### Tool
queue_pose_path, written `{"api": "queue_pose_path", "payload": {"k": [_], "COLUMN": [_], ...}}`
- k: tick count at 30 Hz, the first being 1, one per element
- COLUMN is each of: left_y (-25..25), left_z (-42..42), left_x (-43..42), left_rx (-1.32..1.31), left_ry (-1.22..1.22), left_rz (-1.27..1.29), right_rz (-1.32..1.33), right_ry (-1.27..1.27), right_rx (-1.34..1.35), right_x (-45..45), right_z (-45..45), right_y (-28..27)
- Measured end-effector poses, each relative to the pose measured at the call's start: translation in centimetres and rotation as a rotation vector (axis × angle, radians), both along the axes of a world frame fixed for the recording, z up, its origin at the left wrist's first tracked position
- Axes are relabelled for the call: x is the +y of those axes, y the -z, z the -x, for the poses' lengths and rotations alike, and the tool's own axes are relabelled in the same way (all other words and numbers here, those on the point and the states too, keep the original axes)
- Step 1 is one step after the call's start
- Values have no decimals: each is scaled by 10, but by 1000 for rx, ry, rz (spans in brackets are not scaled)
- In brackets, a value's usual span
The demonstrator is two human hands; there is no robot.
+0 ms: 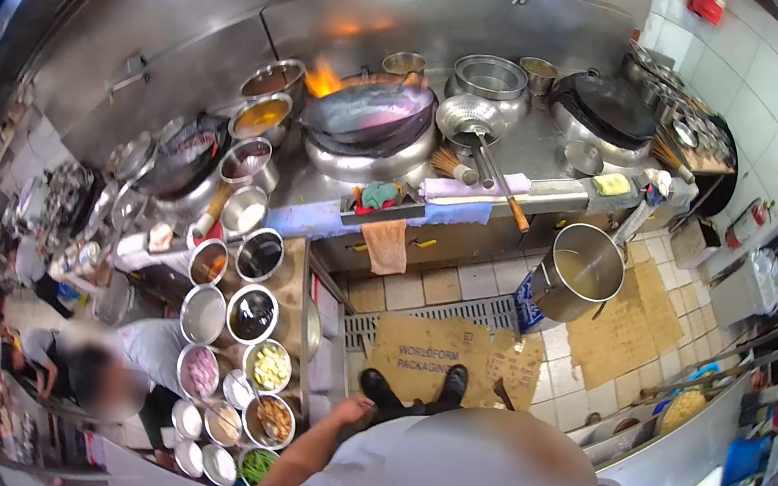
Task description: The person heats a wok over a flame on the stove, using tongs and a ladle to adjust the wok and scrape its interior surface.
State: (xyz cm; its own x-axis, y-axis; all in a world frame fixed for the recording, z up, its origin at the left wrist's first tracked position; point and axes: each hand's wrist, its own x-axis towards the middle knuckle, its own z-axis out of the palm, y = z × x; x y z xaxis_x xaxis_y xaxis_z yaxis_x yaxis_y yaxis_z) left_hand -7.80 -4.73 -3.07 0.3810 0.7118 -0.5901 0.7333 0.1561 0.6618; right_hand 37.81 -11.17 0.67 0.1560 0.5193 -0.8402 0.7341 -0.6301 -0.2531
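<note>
My left hand (351,411) hangs low beside my left shoe, its fingers curled closed; whether anything is inside them is too small to tell. It is nearest to the counter with metal bowls, among them one of brown chopped pieces (268,421), one of yellow-green pieces (271,367) and one of green vegetables (258,467). My right hand is out of view. On the stove ahead, a dark wok (368,119) sits tilted, with an orange flame (323,81) at its left rim. A perforated ladle (472,116) rests to its right.
A large pot (580,274) of cloudy liquid stands right of my feet, on a blue box. Flattened cardboard (420,342) covers the floor by a drain grate (488,314). A person (157,350) is beyond the bowls at left. Another wok (607,105) sits at the back right.
</note>
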Motion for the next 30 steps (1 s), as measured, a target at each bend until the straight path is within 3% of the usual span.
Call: {"api": "queue_pose_path", "payload": {"k": [1,3,4,6,7,9,10,13,15,17,19,23,25,27,29,30], "left_y": [-26,-39,70,8,-50,-43,-43,-42,-51,-60,-59,-38,-39,-11,64,44], "left_z": [-8,-11,17,2,-12,-9,-9,-5,-4,-6,-2,8,9,17,34,28], "left_x": [0,-3,-9,-13,-13,-19,-20,-31,-36,-36,-41,-48,-47,-50,-57,-54], "left_rx": [31,119,15,133,193,199,187,198,203,207,182,162,170,178,-120,-121], "left_ry": [-108,-12,233,53,-41,-25,-36,-45,-17,-70,-130,-119,-114,-110,-345,-342], "left_rz": [159,47,-189,-8,75,64,78,93,-65,15,53,-57,-37,-17,232,234], "right_rz": [-107,87,92,-161,-157,-20,-45,17,33,135,128,93,118,137,156,159], "right_ry": [284,316,304,180,173,162,19,-113,-184,-234,-278,-341,-102,-191,-278,-273], "right_rx": [13,-45,-54,43,38,72,85,49,59,58,30,46,96,72,47,35], "right_x": [4,25,30,36,39,52,53,57,53,58,54,49,46,47,47,50], "right_z": [3,4,5,5,10,30,27,40,39,57,63,65,65,56,52,50], "right_y": [-11,-21,-19,-2,-9,-46,-20,-12,12,-28,-32,-40,-49,-36,-34,-38]}}
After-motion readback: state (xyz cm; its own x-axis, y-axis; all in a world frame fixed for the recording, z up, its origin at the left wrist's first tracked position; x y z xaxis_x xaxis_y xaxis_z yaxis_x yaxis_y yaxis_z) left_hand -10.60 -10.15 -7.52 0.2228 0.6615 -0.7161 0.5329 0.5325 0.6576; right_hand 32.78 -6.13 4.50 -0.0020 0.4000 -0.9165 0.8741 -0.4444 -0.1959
